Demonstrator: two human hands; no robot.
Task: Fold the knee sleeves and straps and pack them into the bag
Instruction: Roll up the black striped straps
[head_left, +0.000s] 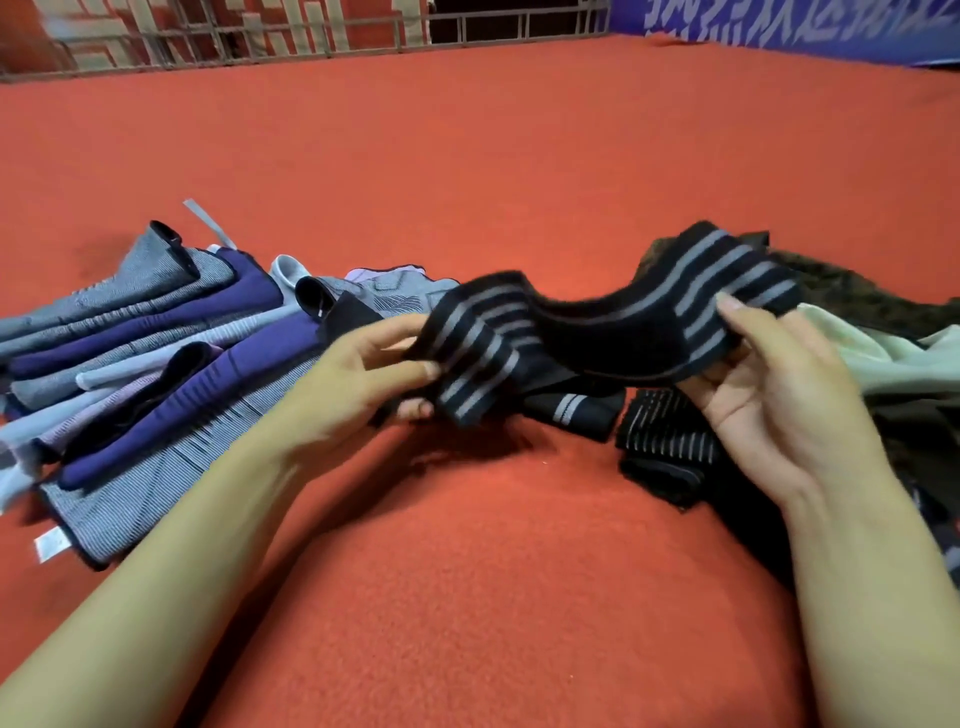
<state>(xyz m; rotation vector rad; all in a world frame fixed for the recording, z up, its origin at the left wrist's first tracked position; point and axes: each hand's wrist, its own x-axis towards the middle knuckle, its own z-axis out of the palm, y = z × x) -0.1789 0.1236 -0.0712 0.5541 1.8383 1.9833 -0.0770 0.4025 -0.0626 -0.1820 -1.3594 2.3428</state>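
Left hand: the left hand (363, 371) pinches one end of the strap (597, 327), thumb on top, fingers curled beneath the cloth.
Right hand: the right hand (779, 395) grips the other end, thumb pressed on the striped face, fingers curled behind it.
Strap: black with grey stripes running along its length; it hangs in the air between the two hands, above the carpet, sagging in a wave at the middle. The left end is folded back over itself.
Below the strap: a small black roll (574, 410) with two pale stripes lies on the carpet, just beside a black striped bundle (670, 447) that sits under the right hand.
Sleeves: a pile of knee sleeves (156, 358) in grey, purple and lilac lies to the left of the left forearm, laid side by side and overlapping, some folded flat.
Right edge: a dark mottled cloth (852, 291) and a pale green cloth (883, 358) lie behind the right hand; whether either is the bag I cannot tell.
Floor: red carpet (493, 571) spreads under everything.
Background: a metal railing (311, 36) runs along the far edge, with a blue banner (805, 26) at the upper right.
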